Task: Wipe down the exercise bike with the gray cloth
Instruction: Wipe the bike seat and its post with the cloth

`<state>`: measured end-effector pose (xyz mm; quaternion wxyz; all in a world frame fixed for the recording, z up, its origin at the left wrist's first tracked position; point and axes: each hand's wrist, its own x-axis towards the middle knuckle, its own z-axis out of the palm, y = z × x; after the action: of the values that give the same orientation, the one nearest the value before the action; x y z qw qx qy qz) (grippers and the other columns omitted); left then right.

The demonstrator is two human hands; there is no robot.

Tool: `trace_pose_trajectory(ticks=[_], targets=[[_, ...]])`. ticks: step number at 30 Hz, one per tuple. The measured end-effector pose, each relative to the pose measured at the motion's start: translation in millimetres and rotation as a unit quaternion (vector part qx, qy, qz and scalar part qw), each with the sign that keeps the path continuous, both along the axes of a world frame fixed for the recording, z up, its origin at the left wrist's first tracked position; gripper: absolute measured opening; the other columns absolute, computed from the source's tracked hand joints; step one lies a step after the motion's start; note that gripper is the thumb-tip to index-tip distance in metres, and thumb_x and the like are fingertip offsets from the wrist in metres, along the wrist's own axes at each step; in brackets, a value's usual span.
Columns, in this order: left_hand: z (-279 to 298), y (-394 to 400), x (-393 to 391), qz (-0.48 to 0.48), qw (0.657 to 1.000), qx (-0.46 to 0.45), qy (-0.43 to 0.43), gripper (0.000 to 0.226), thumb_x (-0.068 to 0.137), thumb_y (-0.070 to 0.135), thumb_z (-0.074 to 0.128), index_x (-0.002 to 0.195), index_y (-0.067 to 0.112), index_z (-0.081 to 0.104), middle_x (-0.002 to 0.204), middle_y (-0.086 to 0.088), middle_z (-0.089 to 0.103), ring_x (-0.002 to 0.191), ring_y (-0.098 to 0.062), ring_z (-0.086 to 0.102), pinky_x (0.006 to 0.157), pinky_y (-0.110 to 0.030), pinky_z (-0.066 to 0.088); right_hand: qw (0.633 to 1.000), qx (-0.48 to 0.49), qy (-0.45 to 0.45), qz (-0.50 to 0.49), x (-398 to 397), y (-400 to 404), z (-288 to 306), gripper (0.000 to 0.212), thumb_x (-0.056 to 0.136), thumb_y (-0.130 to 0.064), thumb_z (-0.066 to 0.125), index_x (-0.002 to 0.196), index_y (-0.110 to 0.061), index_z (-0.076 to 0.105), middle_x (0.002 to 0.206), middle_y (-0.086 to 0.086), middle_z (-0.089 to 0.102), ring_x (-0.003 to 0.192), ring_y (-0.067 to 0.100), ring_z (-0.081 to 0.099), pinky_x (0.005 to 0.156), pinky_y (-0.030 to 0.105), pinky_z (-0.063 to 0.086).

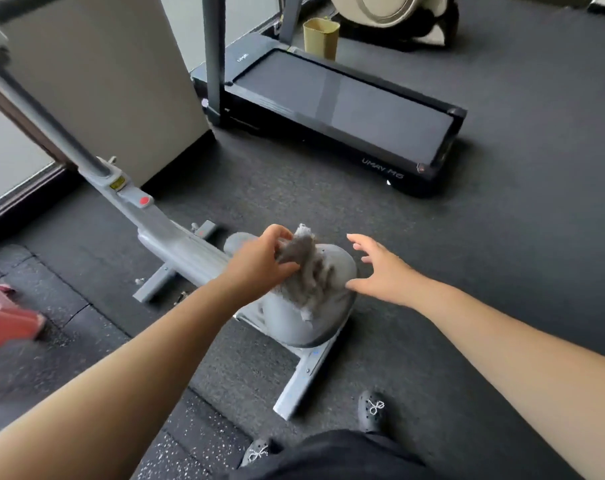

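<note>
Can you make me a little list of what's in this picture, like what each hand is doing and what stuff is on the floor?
left hand: pinching the gray cloth
right hand: open, fingers spread, beside the cloth, holding nothing
gray cloth: bunched up, draped over the bike's rounded housing
exercise bike: gray, standing on the dark floor
treadmill: black, flat, behind the bike
bin: tan, beyond the treadmill
shoes: dark, with decorations, near the bike's foot bar
</note>
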<state>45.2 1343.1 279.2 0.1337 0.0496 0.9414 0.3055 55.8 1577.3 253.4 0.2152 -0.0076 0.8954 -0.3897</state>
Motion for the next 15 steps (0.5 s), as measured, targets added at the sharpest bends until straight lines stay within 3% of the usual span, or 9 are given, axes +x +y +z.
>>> trace_pose_trajectory(ticks=[3, 5, 7, 9, 13, 15], targets=[[-8.2, 12.4, 4.4, -0.038, 0.985, -0.095, 0.138, 0.054, 0.075, 0.032, 0.073, 0.125, 0.024, 0.054, 0.134, -0.001, 0.052, 0.123, -0.026, 0.045, 0.104, -0.034, 0.032, 0.998, -0.022, -0.022, 0.061, -19.1, 15.3, -2.8, 0.092, 0.071, -0.03, 0.077, 0.143, -0.039, 0.022, 0.15, -0.004, 0.034, 0.133, 0.017, 0.04, 0.105, 0.035, 0.039], [-13.1, 24.3, 5.9, -0.04, 0.977, -0.1, 0.183, 0.053, 0.075, 0.04, 0.072, 0.124, 0.027, 0.057, 0.14, -0.002, 0.048, 0.127, -0.028, 0.042, 0.106, -0.04, 0.035, 0.994, -0.03, -0.033, 0.1, -29.7, 22.2, -5.7, 0.095, 0.069, -0.029, 0.079, 0.144, -0.037, 0.022, 0.15, -0.003, 0.034, 0.133, 0.017, 0.04, 0.098, 0.032, 0.042], [-18.8, 37.8, 6.8, -0.078, 0.975, -0.142, 0.151, 0.054, 0.074, 0.046, 0.071, 0.124, 0.031, 0.059, 0.144, -0.001, 0.046, 0.132, -0.027, 0.039, 0.105, -0.044, 0.039, 0.99, -0.03, -0.041, 0.129, -37.8, 26.4, -9.7, 0.098, 0.067, -0.029, 0.081, 0.145, -0.035, 0.021, 0.15, -0.004, 0.034, 0.134, 0.017, 0.04, 0.089, 0.029, 0.044], [-24.2, 45.0, 10.6, -0.103, 0.973, -0.177, 0.103, 0.056, 0.072, 0.043, 0.074, 0.125, 0.033, 0.058, 0.146, -0.002, 0.043, 0.135, -0.028, 0.036, 0.106, -0.045, 0.038, 0.987, -0.033, -0.043, 0.15, -41.6, 28.3, -13.6, 0.1, 0.066, -0.029, 0.082, 0.146, -0.033, 0.022, 0.15, -0.003, 0.035, 0.134, 0.016, 0.04, 0.094, 0.028, 0.042], [-33.1, 34.6, 17.0, -0.032, 0.98, -0.131, 0.143, 0.04, 0.076, 0.011, 0.07, 0.114, 0.024, 0.068, 0.133, -0.009, 0.057, 0.115, -0.037, 0.053, 0.098, -0.044, 0.045, 0.982, -0.052, -0.049, 0.175, -45.2, 28.7, -18.2, 0.101, 0.064, -0.024, 0.083, 0.146, -0.026, 0.024, 0.149, 0.002, 0.036, 0.135, 0.015, 0.039, 0.109, 0.028, 0.033], [-28.0, 34.4, 17.0, 0.033, 0.979, -0.081, 0.182, 0.031, 0.079, 0.002, 0.065, 0.106, 0.018, 0.072, 0.123, -0.01, 0.064, 0.107, -0.036, 0.059, 0.094, -0.033, 0.044, 0.98, -0.054, -0.044, 0.184, -46.7, 28.6, -19.1, 0.101, 0.063, -0.023, 0.083, 0.146, -0.026, 0.024, 0.149, 0.002, 0.037, 0.134, 0.015, 0.04, 0.111, 0.03, 0.033]])
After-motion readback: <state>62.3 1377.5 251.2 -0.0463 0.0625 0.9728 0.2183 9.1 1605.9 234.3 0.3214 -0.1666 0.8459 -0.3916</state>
